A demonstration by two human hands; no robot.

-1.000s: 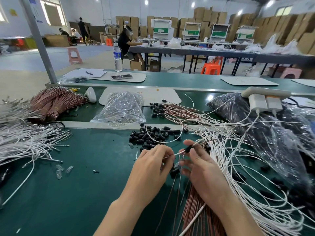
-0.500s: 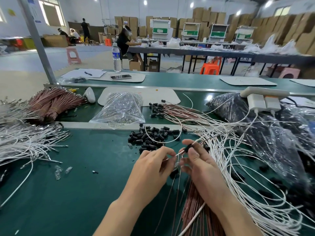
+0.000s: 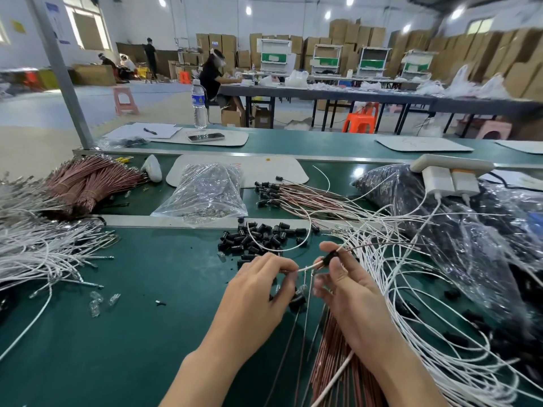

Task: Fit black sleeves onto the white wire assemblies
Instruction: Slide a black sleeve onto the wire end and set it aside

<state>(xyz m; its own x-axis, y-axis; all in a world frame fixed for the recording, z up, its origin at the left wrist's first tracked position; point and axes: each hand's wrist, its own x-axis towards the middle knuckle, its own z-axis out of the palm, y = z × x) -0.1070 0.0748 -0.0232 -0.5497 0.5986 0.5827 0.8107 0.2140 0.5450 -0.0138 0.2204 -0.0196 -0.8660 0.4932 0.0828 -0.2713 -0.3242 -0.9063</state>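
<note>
The right hand [image 3: 349, 292] pinches 1 black sleeve [image 3: 330, 257] between thumb and forefinger, just above its palm. The left hand [image 3: 258, 286] pinches the white wire [image 3: 305, 268] at its fingertips. The wire spans the short gap between the 2 hands and meets the sleeve's near end. How far the wire's end sits inside is hard to tell, since the fingers cover part of the sleeve. To do this well, hold the sleeve steady and in line with the wire, grip the wire close to the sleeve so it cannot buckle, and push straight until it seats. A pile of spare sleeves [image 3: 261, 237] lies just beyond the left hand's fingertips. The loose white wires [image 3: 426, 304] spread to the right of the right hand.
</note>
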